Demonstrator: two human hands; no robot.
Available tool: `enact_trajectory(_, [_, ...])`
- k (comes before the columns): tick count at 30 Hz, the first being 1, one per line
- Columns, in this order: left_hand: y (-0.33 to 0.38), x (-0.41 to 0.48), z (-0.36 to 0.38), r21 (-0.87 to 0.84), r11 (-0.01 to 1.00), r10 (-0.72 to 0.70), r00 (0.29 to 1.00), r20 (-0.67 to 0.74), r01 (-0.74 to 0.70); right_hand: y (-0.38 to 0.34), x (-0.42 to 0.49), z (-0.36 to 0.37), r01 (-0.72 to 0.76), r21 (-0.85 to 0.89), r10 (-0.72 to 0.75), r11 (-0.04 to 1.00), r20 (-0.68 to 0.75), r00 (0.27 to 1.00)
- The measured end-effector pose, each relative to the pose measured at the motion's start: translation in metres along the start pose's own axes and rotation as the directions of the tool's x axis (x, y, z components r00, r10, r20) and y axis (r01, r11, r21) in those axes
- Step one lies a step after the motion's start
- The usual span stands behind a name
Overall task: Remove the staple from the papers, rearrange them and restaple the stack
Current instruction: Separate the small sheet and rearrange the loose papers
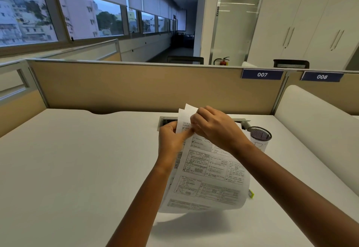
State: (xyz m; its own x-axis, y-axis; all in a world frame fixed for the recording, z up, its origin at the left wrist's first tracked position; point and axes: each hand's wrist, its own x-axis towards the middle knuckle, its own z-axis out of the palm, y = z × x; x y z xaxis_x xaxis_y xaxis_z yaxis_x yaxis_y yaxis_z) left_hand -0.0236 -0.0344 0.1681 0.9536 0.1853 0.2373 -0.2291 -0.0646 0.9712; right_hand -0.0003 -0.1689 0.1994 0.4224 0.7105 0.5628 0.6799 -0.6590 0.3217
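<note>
A stack of printed papers (pixel 209 176) is held up off the white desk, its lower edge curling over the surface. My left hand (pixel 171 140) grips the stack's upper left edge, thumb on the front sheet. My right hand (pixel 215 128) pinches at the top corner of the papers, fingertips touching the left thumb; the staple itself is hidden under the fingers. Two sheet corners stick up apart behind the right hand. A small yellow-green object (pixel 251 194), partly hidden, lies on the desk behind the papers' lower right corner.
A black mesh pen cup (pixel 259 134) stands to the right of my hands, with a white sheet beside it. A cable slot (pixel 165 120) is cut into the desk (pixel 77 159) behind the papers. Beige partition panels (pixel 136 87) close the desk's far and left sides.
</note>
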Motion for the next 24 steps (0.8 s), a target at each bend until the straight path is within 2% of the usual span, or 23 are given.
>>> enact_trajectory(4, [-0.003,0.001,0.005,0.138,0.987,0.102,0.989,-0.104,-0.087,-0.007,0.004,0.002,-0.093,0.01,0.092,0.996,0.066,0.994])
enact_trajectory(6, [-0.002,0.0,0.007,0.147,0.981,0.148,0.979,-0.137,-0.127,-0.01,0.006,0.004,-0.162,0.042,0.158,0.986,0.091,0.983])
enact_trajectory(8, [-0.003,0.001,0.007,0.131,0.98,0.173,0.973,-0.152,-0.153,-0.012,0.007,0.003,-0.229,0.098,0.224,0.969,0.059,0.973])
enact_trajectory(11, [-0.003,0.004,0.004,0.09,0.983,0.175,0.969,-0.172,-0.162,-0.011,0.006,0.001,-0.335,0.188,0.341,0.923,-0.002,0.94])
enact_trajectory(15, [0.003,0.008,-0.006,-0.03,0.98,0.191,0.966,-0.173,-0.199,-0.003,0.0,-0.001,-0.472,0.34,0.514,0.813,-0.043,0.856])
enact_trajectory(19, [0.01,0.013,-0.019,-0.141,0.959,0.221,0.958,-0.181,-0.248,0.01,-0.009,0.0,-0.526,0.434,0.62,0.731,-0.1,0.779])
enact_trajectory(22, [0.013,0.02,-0.032,-0.198,0.958,0.169,0.965,-0.2,-0.208,0.019,-0.02,0.001,-0.54,0.491,0.675,0.683,-0.144,0.724])
enact_trajectory(24, [0.011,0.027,-0.041,-0.303,0.944,0.068,0.977,-0.204,-0.129,0.024,-0.027,0.002,-0.55,0.542,0.715,0.635,-0.145,0.684])
